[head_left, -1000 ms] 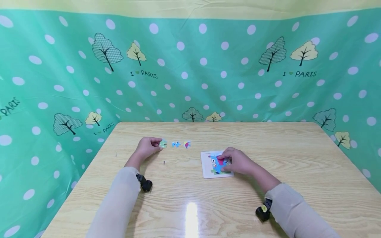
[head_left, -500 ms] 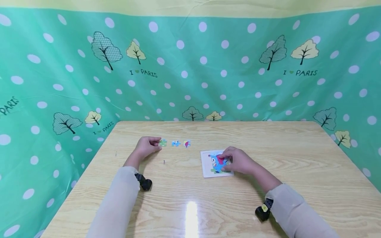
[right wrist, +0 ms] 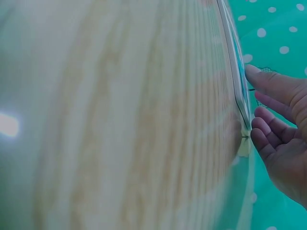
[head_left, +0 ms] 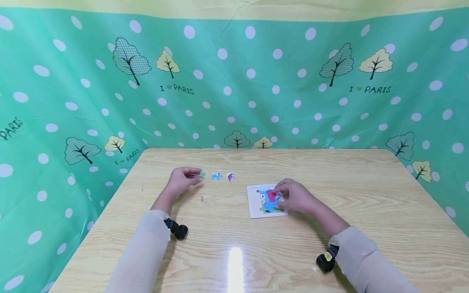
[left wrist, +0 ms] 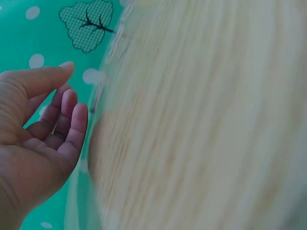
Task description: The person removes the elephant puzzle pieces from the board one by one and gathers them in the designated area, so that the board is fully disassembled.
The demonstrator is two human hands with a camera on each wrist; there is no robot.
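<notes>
In from the table's (head_left: 205,240) far-left corner is the green puzzle piece (head_left: 202,174), which looks light, thin and stiff, probably apt to skate on smooth wood, so I'd take it by opposite edges. The left hand (head_left: 181,181) has thumb and fingers parted astride it, though whether they pinch it I can't tell. Rightward along the far edge lie a blue piece (head_left: 216,176) and a yellow-and-red piece (head_left: 230,176); nearer the table's middle, the right hand (head_left: 296,196) leans loosely open over the puzzle board (head_left: 254,207), apparently gripping nothing.
</notes>
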